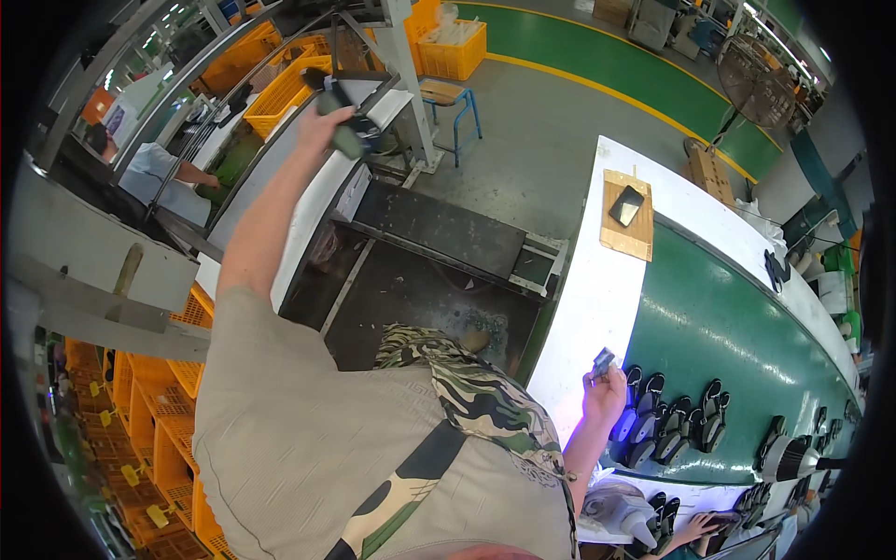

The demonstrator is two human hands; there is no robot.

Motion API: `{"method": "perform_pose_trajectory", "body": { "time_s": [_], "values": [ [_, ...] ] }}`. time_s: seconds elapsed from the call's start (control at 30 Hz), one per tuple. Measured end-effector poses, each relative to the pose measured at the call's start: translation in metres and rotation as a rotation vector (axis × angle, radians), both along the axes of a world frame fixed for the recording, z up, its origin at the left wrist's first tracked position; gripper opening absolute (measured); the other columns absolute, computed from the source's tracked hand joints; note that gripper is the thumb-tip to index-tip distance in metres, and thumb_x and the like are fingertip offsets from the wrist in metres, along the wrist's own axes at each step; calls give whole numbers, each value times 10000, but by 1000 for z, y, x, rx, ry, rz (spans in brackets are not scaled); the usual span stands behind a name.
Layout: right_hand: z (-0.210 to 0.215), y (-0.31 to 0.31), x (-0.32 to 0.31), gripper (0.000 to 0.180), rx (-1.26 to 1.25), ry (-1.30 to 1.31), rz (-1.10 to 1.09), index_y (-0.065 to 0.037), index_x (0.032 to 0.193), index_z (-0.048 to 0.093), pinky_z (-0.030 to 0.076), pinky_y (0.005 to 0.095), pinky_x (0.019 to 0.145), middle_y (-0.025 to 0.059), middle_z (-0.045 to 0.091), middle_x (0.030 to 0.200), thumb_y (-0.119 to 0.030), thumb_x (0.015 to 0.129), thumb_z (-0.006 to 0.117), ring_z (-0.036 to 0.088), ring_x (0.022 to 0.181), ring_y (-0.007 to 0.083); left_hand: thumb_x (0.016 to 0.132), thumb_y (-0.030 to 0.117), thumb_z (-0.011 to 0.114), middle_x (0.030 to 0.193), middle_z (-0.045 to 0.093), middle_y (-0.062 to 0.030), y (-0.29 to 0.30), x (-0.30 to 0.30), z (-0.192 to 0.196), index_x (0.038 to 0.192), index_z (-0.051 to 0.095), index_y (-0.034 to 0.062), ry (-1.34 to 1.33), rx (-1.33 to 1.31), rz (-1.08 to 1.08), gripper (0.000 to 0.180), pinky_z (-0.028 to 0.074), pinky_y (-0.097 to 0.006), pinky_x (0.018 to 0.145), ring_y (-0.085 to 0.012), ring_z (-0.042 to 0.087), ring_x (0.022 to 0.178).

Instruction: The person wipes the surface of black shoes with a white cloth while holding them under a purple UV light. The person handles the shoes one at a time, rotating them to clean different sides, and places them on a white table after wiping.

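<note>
Soles [341,117], dark and paired, gripped in left hand [327,117] at full reach over long white bench [308,201], fingers closed round them, near orange crates [280,89]. Small grey part [603,361] pinched in right hand [605,392] at near edge of green belt [728,327], just beside row of black soles [667,420] lying in pairs on belt. Violet glow on white rim [593,317] under right hand; source not clear. For clean work here, judged best: firm hold kept on raised pair, arm kept above bench top and clear of grey frame [401,56]; pinch on part kept steady, away from soles beside it. Wooden board [626,215] with dark plate on white rim, well apart from both hands. Open room: dark pit [411,289] between bench and belt, grey floor [551,140] beyond, blue stool [453,98] by post. Tight spots: bench edge under left arm, belt rim at right wrist. Second person's hand [695,530] low at belt, 1 more person [154,168] seated far left; both well apart from own hands.
</note>
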State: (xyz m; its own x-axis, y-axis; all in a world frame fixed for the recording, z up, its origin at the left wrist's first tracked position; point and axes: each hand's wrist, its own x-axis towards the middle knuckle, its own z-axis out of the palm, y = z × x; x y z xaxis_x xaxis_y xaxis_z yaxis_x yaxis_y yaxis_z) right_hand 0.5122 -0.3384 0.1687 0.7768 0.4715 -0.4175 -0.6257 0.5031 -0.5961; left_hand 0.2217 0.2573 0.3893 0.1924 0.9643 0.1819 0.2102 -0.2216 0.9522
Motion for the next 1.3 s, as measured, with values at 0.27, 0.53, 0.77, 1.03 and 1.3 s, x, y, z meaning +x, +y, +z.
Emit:
{"method": "perform_pose_trajectory", "body": {
  "time_s": [0.27,0.53,0.77,1.03,1.3],
  "values": [
    [5,-11,18,91,-120,1,-36,-108,927,558,499,336,667,38,633,916,-82,867,622,605,802,161,769,425,729,981,685,-123,155,-276,-88,1052,691,-9,301,-90,164,519,532,-360,747,-226,658,836],
    [8,-19,9,144,-227,30,-172,-145,831,533,501,340,657,17,586,796,-173,881,665,581,713,151,722,432,717,882,689,-189,170,-302,-117,988,687,-36,1221,-114,649,539,532,-449,716,-314,660,768],
    [-5,-39,-42,174,-161,149,-225,-125,873,534,501,324,608,49,632,814,-176,859,700,610,692,165,739,312,668,741,690,-208,180,-186,-141,829,685,-89,1118,142,216,412,500,-493,711,-338,639,683],
    [-22,-114,-126,166,-129,171,-546,-108,875,523,515,334,612,35,601,782,-131,860,687,604,694,163,978,152,481,1262,561,-247,-259,251,-248,1292,468,-88,140,-1004,-1169,395,481,-424,964,-354,591,1115],
    [2,-171,-183,150,-75,97,-930,-82,852,531,522,338,556,65,625,784,-67,844,680,610,641,176,845,699,510,1165,563,-248,-607,369,-347,1319,412,-36,839,-1398,-1610,880,510,-456,879,-385,596,1026]
  ]
}}
